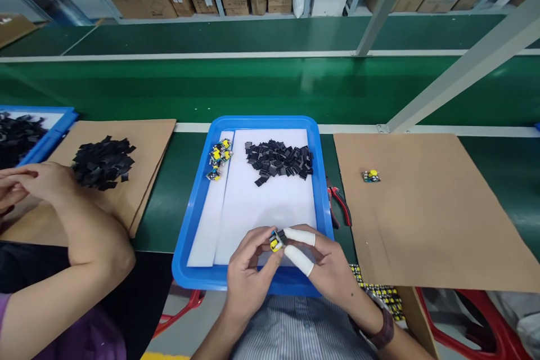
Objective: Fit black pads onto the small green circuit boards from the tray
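Note:
Over the near rim of a blue tray (198, 197), my left hand (247, 275) and my right hand (329, 267) meet, both pinched on one small yellow and black component (276, 241). White finger cots cover two fingers of my right hand. On the tray's white liner lies a heap of small black pieces (280, 160). A cluster of several yellow components (218, 157) sits at the tray's left.
Red-handled pliers (340, 205) lie right of the tray. One yellow component (371, 176) rests on a brown cardboard sheet (434, 219). To the left, another person's arm (76, 236) rests by a second black heap (103, 162) on cardboard. A green conveyor belt (270, 87) runs behind.

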### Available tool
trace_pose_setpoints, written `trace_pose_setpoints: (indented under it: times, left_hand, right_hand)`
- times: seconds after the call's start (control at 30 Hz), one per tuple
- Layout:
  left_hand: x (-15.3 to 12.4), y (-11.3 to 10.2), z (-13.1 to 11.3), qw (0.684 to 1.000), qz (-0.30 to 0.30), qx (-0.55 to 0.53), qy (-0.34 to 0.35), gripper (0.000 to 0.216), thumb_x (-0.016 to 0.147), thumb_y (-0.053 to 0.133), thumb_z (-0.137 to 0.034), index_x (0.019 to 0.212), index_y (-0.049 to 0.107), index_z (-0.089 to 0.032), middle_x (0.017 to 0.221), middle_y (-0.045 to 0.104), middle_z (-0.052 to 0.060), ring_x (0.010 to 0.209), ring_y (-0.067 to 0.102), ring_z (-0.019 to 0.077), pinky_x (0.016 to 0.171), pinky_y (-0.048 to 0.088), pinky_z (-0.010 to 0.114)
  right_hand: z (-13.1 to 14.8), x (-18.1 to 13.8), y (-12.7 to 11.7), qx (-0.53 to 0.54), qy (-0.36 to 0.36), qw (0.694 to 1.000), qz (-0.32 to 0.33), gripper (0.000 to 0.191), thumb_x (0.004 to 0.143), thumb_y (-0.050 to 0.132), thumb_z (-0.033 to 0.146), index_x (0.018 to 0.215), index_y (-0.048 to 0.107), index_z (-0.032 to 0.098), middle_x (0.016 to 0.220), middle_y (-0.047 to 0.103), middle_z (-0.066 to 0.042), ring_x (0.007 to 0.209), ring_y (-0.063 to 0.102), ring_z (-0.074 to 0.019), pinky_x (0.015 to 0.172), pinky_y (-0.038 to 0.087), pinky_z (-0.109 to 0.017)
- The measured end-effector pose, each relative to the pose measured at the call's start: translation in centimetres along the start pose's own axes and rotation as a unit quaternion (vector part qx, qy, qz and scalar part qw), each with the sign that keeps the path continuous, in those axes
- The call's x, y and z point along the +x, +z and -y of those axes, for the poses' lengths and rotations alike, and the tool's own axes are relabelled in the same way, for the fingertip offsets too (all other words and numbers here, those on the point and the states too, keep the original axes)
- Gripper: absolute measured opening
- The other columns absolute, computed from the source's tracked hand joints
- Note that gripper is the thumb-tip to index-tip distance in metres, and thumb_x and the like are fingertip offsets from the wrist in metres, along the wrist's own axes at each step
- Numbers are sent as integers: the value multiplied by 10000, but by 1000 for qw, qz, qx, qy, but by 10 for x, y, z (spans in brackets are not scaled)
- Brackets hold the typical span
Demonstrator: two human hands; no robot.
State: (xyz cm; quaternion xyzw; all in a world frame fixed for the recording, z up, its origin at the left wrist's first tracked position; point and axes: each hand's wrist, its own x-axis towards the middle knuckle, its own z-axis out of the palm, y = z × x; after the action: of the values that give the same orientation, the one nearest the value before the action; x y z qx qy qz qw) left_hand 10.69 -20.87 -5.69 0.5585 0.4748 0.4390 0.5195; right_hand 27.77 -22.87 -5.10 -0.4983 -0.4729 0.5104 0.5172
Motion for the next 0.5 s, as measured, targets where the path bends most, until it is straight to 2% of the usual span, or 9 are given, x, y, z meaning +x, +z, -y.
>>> trace_pose_setpoints:
  times: [0.2,0.37,0.5]
  left_hand:
    - [-7,3,3,993,-33,81,82,428,884,736,-113,1266,703,-303,1103,703,41,985,703,186,831,610,289]
    - [-5,2,1,990,-23,107,86,415,872,744,-111,1245,705,-287,1066,703,31,909,692,161,791,602,270]
    - [-7,2,1,991,-26,106,84,372,874,746,-130,1215,708,-273,1052,707,35,884,693,162,770,606,273]
  right_hand:
    - [9,-5,2,-42,-32,996,70,313,989,607,165,1248,746,274,1261,670,-96,1150,653,-237,962,557,-378]
    - [9,-5,-4,-31,-26,995,89,344,988,632,187,1303,707,302,1215,686,-78,1109,670,-227,958,559,-369]
    - [6,-7,-4,-32,-16,994,100,371,996,607,190,1340,676,308,1295,648,-89,1193,638,-243,1005,553,-383]
